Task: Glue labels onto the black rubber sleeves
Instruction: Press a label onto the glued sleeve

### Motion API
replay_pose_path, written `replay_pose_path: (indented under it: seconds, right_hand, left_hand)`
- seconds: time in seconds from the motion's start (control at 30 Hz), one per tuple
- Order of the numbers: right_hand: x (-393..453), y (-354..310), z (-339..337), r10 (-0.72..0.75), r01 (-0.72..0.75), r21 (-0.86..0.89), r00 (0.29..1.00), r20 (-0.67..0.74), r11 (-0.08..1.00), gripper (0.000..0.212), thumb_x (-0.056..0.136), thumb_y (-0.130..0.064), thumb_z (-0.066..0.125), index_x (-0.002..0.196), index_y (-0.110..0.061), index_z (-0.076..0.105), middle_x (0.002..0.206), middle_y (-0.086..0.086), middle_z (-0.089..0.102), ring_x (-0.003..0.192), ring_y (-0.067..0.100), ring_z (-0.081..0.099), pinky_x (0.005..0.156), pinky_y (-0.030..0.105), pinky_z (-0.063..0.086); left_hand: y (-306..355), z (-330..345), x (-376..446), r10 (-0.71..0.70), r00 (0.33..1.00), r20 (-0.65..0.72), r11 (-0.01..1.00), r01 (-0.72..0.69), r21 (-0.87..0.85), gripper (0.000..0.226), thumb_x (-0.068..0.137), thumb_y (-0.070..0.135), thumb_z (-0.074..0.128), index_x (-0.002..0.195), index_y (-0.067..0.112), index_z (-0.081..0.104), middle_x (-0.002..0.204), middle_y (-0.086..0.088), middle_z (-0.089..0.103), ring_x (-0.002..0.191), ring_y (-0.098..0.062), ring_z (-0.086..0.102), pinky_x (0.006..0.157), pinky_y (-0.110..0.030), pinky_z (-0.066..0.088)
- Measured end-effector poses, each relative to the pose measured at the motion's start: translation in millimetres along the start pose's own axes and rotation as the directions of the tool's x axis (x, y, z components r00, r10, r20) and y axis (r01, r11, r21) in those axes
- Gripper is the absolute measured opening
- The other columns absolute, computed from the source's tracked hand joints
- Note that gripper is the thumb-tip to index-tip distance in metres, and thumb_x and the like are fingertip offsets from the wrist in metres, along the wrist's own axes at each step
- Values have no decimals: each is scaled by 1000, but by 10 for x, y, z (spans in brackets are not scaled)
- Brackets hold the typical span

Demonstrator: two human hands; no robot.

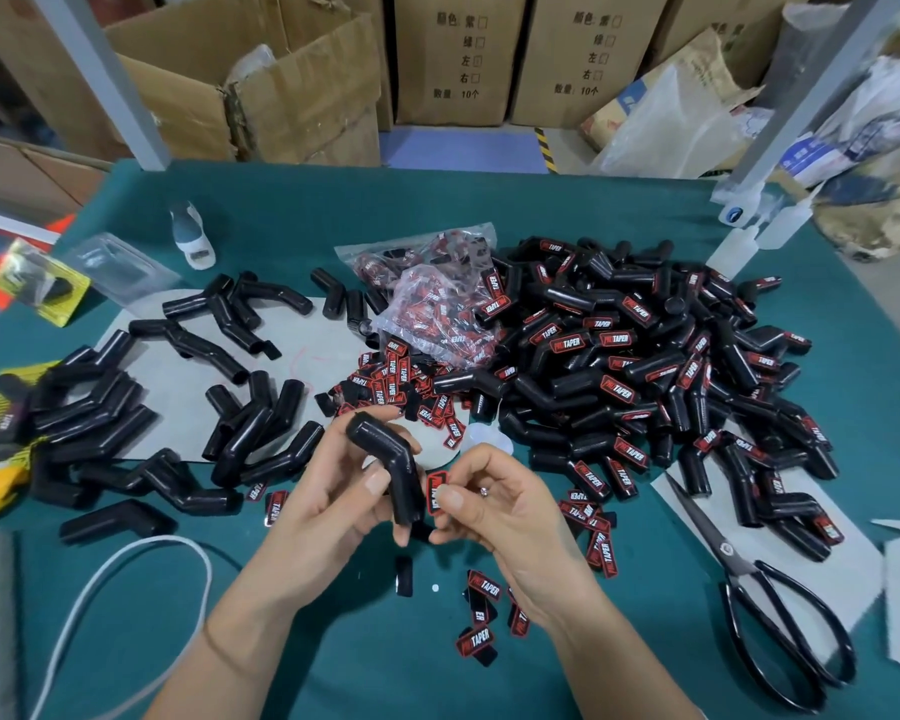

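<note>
On the table (489,210), a heap of labelled sleeves (645,387) lies to the right, a spread of unlabelled sleeves (141,423) to the left. Between them sit bags of labels (432,304), with loose labels (489,610) scattered nearer the person. Scissors (765,605) lie at the near right, a cord (126,605) at the near left. Cardboard boxes (458,59) stand behind the table. Both hands hover above the near middle.
</note>
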State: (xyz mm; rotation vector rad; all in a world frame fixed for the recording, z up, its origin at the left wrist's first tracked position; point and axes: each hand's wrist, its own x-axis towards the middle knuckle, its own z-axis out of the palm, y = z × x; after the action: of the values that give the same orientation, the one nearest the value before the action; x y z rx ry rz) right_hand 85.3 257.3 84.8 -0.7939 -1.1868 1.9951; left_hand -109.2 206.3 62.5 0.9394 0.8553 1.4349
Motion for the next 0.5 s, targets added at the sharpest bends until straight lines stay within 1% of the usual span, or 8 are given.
replay_pose_path:
  seconds: [0.07,0.17,0.27,0.37,0.5]
  right_hand:
    - [-3,5,4,11,-11,14,1000,8,1000,21,83,-35,87,87,-22,72,84,-2,66,78,13,66,77,30,61]
    - [-7,4,12,25,-26,51,999,20,998,22,83,-36,87,88,-21,71,84,-2,64,78,12,64,78,30,61]
    - [-4,-7,22,36,-38,72,999,24,997,25,81,-37,88,87,-20,71,84,-1,63,75,12,63,79,30,60]
    - [-4,-15,24,40,-41,58,999,29,997,25,80,-37,89,86,-20,71,85,1,65,75,14,65,82,32,59]
    - [-9,-11,27,26,-26,15,1000,16,1000,24,81,-35,88,86,-20,70,88,6,66,79,18,66,89,41,55]
  left_hand:
    - [-7,0,-7,-2,1000,2,1000,2,-7,38,106,7,49,137,26,59,121,-9,64,85,-22,67,65,-35,57]
    - [2,14,-3,-4,1000,1,1000,4,-12,34,102,13,54,133,24,62,120,-8,65,84,-21,68,65,-34,58]
    - [0,26,0,-26,1000,-9,999,26,-24,36,97,17,58,132,24,65,114,-10,65,82,-23,67,63,-34,56]
    - [-11,32,-22,-48,999,-23,998,48,-30,39,95,19,61,132,24,68,109,-11,64,79,-22,66,62,-34,56]
    - [-14,42,-38,-50,999,-13,999,50,5,37,95,20,62,131,25,68,108,-10,63,79,-20,64,62,-34,55]
